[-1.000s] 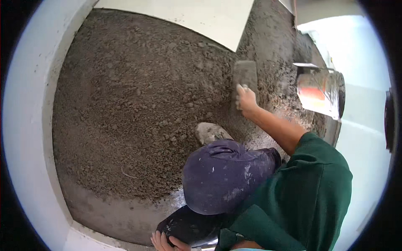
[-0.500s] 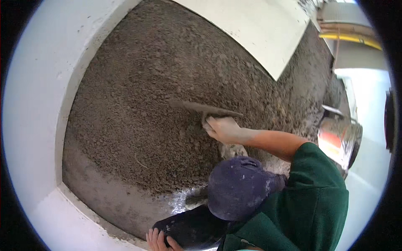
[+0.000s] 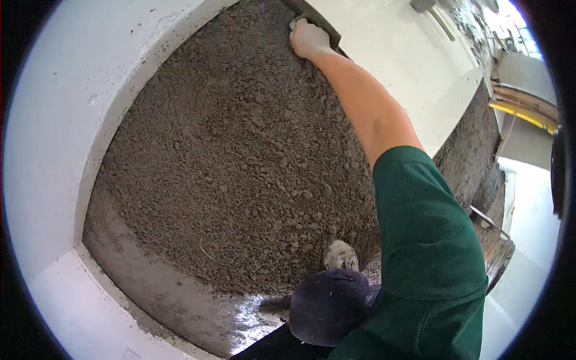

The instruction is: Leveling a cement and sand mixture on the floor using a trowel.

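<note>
With my right arm stretched far forward, my right hand [image 3: 311,39] is closed round the handle of a flat trowel [image 3: 327,29]. The trowel's long blade lies against the far edge of the brown, crumbly mortar bed [image 3: 240,144], beside the large cream tile [image 3: 396,54]. Part of the handle is hidden by my fingers. Loose, grainy lumps cover most of the bed. My left hand is out of view.
A white wall with a grey lower edge [image 3: 99,144] curves along the left. My dark knee [image 3: 327,306] and a dusty shoe [image 3: 341,255] are close below the mortar. A mallet [image 3: 441,18] rests on the tile; a bucket [image 3: 498,261] stands at right.
My right hand has carried the trowel from mid-bed forward to the tile's far edge. My left hand, earlier on my leg at the lower edge, has left the view.
</note>
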A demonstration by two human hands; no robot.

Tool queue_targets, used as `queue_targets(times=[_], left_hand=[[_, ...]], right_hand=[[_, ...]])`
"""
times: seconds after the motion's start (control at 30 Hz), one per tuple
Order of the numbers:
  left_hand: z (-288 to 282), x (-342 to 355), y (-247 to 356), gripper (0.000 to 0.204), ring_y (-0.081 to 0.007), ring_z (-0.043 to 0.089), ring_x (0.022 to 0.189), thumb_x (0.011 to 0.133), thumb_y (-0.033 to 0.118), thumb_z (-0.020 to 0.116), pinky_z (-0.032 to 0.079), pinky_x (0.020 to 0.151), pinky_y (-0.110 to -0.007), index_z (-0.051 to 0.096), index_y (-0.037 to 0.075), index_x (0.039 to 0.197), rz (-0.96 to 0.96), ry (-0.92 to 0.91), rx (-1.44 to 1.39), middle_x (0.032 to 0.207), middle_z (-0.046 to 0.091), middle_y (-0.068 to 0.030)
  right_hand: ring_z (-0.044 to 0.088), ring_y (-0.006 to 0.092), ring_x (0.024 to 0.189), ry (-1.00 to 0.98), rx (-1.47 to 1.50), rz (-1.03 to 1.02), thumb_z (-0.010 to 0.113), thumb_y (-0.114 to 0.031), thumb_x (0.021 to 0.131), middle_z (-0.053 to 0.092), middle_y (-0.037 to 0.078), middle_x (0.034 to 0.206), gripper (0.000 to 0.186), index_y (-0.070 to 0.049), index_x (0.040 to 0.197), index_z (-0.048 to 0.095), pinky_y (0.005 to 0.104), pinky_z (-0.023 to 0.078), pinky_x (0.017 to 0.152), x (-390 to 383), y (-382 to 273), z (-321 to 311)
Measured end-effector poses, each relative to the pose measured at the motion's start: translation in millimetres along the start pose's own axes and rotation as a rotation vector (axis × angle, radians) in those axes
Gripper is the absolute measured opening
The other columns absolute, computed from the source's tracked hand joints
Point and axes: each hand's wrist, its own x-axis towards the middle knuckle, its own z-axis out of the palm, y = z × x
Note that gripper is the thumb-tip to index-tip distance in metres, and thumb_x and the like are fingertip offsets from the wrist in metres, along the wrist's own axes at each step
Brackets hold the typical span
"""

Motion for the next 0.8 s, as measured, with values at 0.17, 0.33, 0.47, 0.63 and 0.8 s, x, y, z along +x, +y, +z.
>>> queue_targets(times=[0.17,0.33,0.47,0.63,0.8], left_hand=[[12,6,12,0.031,-0.0409,0.073,0.085,0.095,0.022,0.06,0.058,0.086,-0.053,0.073,-0.006,0.094,0.001,0.149,0.013,0.089,0.074,-0.0211],[4,4,11,0.029,-0.0406,0.073,0.088,0.096,0.02,0.059,0.058,0.087,-0.053,0.072,-0.005,0.097,0.031,0.026,0.075,0.091,0.074,-0.0209],[-12,22,24,0.024,-0.0405,0.072,0.095,0.095,0.016,0.061,0.056,0.091,-0.052,0.072,-0.005,0.099,-0.072,-0.17,0.105,0.1,0.073,-0.0219],[-13,26,23,0.023,-0.0408,0.07,0.101,0.094,0.015,0.062,0.054,0.096,-0.053,0.072,-0.004,0.1,-0.114,-0.264,0.129,0.105,0.073,-0.0214],[-11,-39,-43,0.023,-0.041,0.068,0.107,0.094,0.016,0.062,0.05,0.101,-0.054,0.072,-0.002,0.104,-0.054,-0.401,0.122,0.11,0.073,-0.0205]], right_hand=[[0.072,0.0384,0.091,-0.004,0.032,-0.003,0.053,-0.03,0.102,0.071,0.026,0.101,0.036,0.002,0.119,0.054,0.0533,0.058,0.074,28,-17,17],[0.071,0.0384,0.09,0.052,-0.203,-0.474,0.059,-0.025,0.099,0.071,0.022,0.096,0.033,0.0,0.12,0.054,0.0508,0.058,0.075,56,-12,34],[0.072,0.0378,0.092,-0.058,-0.103,-0.485,0.051,-0.008,0.093,0.073,0.021,0.101,0.025,0.0,0.116,0.06,0.049,0.059,0.075,34,-55,0],[0.072,0.0359,0.088,-0.235,-0.117,-0.611,0.059,-0.017,0.093,0.071,0.022,0.097,0.03,0.001,0.117,0.054,0.0466,0.06,0.066,-14,-89,12],[0.071,0.0361,0.083,-0.178,-0.084,-0.906,0.055,-0.02,0.097,0.069,0.022,0.097,0.021,-0.002,0.103,0.063,0.0442,0.06,0.067,-78,-128,7]])
